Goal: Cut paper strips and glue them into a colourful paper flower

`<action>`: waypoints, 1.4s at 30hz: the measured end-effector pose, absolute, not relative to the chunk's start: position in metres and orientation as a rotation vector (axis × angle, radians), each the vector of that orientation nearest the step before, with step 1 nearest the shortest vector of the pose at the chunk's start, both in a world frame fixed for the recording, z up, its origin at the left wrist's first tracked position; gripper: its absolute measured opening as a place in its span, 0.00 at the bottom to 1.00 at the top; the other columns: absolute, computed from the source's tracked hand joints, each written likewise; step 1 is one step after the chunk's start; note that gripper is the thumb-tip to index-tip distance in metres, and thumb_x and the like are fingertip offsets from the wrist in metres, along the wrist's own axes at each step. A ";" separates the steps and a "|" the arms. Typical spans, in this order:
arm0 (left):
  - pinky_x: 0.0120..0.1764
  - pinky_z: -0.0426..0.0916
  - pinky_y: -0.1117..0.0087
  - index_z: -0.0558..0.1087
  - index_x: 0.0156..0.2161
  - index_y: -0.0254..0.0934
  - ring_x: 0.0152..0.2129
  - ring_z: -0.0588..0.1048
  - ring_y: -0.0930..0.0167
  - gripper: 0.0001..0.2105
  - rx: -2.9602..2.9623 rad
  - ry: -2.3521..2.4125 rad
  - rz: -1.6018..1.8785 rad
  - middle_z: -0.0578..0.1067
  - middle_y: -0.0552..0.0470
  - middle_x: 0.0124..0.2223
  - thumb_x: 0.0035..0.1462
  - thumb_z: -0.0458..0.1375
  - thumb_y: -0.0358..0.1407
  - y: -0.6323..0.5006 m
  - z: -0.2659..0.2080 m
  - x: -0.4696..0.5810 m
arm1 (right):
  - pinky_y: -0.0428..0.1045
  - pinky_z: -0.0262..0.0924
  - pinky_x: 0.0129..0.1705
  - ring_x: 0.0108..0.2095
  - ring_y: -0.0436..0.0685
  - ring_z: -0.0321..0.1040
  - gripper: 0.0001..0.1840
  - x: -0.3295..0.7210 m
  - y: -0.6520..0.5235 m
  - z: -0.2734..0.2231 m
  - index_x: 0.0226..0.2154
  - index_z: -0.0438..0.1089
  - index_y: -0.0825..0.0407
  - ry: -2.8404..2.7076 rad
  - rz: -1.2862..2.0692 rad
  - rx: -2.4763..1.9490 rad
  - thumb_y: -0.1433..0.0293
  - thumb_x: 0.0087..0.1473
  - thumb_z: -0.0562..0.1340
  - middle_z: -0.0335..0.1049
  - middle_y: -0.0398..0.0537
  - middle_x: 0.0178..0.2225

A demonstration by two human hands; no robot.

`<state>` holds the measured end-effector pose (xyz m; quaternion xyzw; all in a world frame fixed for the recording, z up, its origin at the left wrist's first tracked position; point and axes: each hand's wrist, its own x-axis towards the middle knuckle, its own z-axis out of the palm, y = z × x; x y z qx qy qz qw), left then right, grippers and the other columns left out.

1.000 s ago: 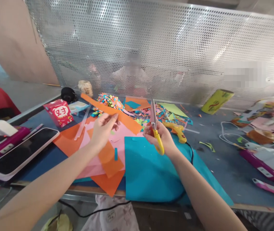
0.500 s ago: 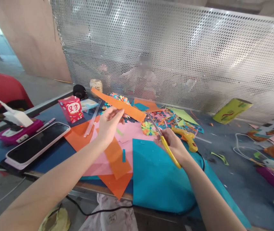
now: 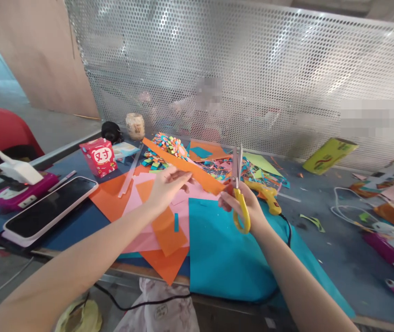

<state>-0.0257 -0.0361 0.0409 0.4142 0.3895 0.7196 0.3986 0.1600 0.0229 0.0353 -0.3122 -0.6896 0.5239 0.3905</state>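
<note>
Where the view ends on the left, a red chair (image 3: 5, 127) is cut off, beyond the left edge of the desk (image 3: 342, 258). Left hand (image 3: 169, 184): fingers at the lower edge of an orange strip (image 3: 198, 173), raised over mid-desk; holding or merely touching, cannot tell. Strip hides part of a multicoloured paper heap (image 3: 174, 144) near the back edge. Its right end meets the right hand (image 3: 252, 207), fingertips there hard to make out; that hand grips yellow-handled scissors (image 3: 237, 179), blades slightly parted. Yellow glue gun (image 3: 267, 194) behind, partly covered. Toward the front-right corner, a purple power strip (image 3: 383, 251), cut off by the view.

Against half a second ago: orange strip lower and further right, its end now at the right hand; green-and-orange paper flower, plain then, now lost behind strip and hand; scissors, slanted at the strip then, now point toward the back edge.
</note>
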 end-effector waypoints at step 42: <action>0.22 0.66 0.77 0.74 0.32 0.38 0.23 0.70 0.77 0.10 1.014 0.909 2.192 0.74 0.54 0.30 0.40 0.65 0.31 -0.030 0.051 -0.049 | 0.49 0.59 0.29 0.28 0.53 0.60 0.20 0.175 0.028 0.033 0.26 0.59 0.49 -2.248 1.195 -0.867 0.53 0.42 0.65 0.60 0.41 0.25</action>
